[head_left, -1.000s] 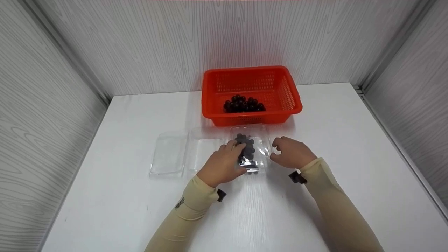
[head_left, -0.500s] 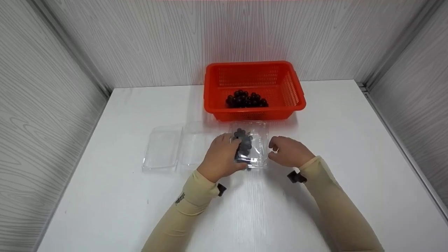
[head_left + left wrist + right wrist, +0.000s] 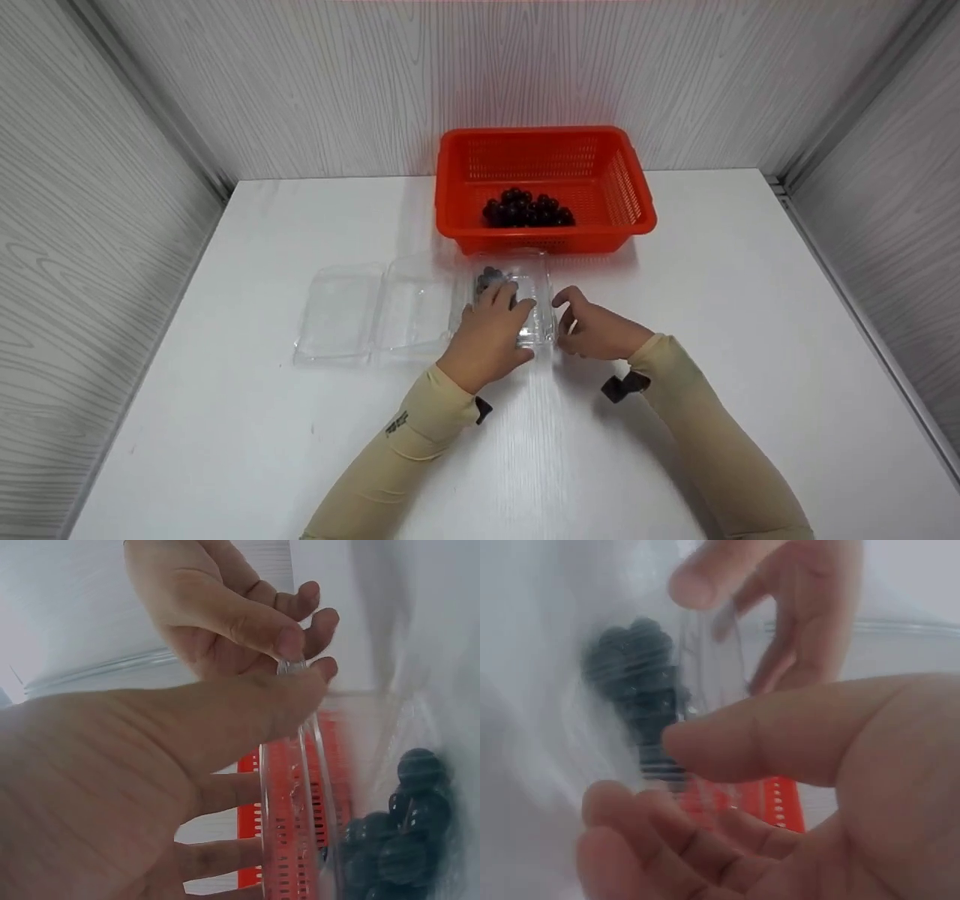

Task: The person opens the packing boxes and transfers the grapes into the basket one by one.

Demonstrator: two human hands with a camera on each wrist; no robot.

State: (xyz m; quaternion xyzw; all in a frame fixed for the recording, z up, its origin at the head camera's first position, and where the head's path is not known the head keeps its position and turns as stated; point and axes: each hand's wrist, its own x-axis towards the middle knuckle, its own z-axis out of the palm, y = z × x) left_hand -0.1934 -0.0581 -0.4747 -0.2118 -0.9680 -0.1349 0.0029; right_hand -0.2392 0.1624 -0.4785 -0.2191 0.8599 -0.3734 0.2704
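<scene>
In the head view a clear plastic box stands mid-table with a bunch of dark grapes inside, partly covered by my left hand. My left hand lies across the top of the box with its fingers spread and the thumb toward me. Beside the box's right edge is my right hand, its fingers bent and a gap between index finger and thumb. In the left wrist view the right hand's thumb meets the box's rim. The right wrist view is blurred, with grapes behind clear plastic.
A red plastic basket with more dark grapes stands behind the box, near the back wall. To the left lies an open clear plastic container in two parts, a left part and a right part close to the grape box.
The grape box has shifted left, and the right hand has followed along its edge. My left hand's fingers have spread over the top. The view has tilted slightly.
</scene>
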